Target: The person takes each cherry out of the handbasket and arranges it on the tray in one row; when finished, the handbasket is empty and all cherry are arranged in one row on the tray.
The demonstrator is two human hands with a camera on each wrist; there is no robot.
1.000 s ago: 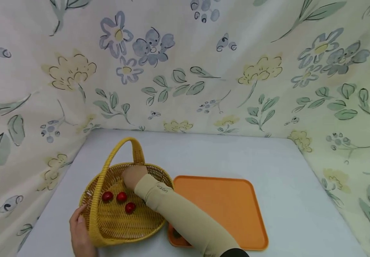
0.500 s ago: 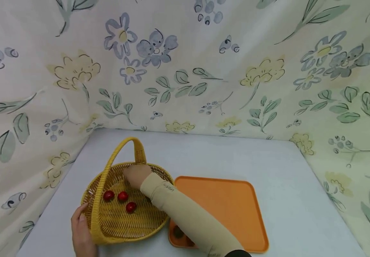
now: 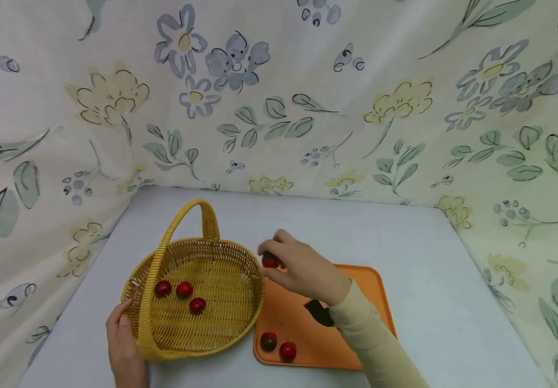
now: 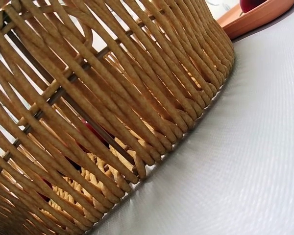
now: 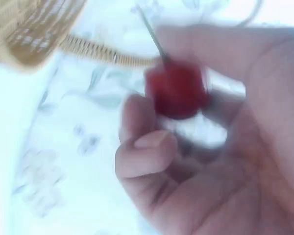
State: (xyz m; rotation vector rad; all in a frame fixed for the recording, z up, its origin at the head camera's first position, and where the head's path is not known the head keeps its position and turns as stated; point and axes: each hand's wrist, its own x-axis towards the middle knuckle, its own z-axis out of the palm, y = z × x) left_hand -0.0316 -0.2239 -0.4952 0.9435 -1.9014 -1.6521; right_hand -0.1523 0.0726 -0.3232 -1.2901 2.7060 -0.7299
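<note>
A yellow wicker basket (image 3: pixel 201 353) with a tall handle stands at the left, with a cherry (image 3: pixel 184 289) and two more lying inside. At its left rim my left hand (image 3: pixel 126 345) holds on with index finger and thumb; its other fingers are hidden. The left wrist view shows the basket's woven outer wall (image 4: pixel 112 88) but no hand. My right hand (image 3: pixel 310 272) is over the orange tray's back left corner, just right of the basket. It pinches a stemmed cherry (image 5: pixel 179 90) between thumb and fingers, blurred in the right wrist view.
The orange tray (image 3: pixel 303 334) lies against the basket's right side, with one cherry (image 3: pixel 268 341) and another cherry (image 3: pixel 287 351) in its front left corner. A dark shape (image 3: pixel 320 312) shows beside my right wrist; its kind is unclear. Floral cloth (image 3: pixel 279 134) hangs behind the white table.
My right hand has come out of the basket and moved right over the tray, now with a cherry in view. The left hand stays at the rim; three cherries remain visible in the basket.
</note>
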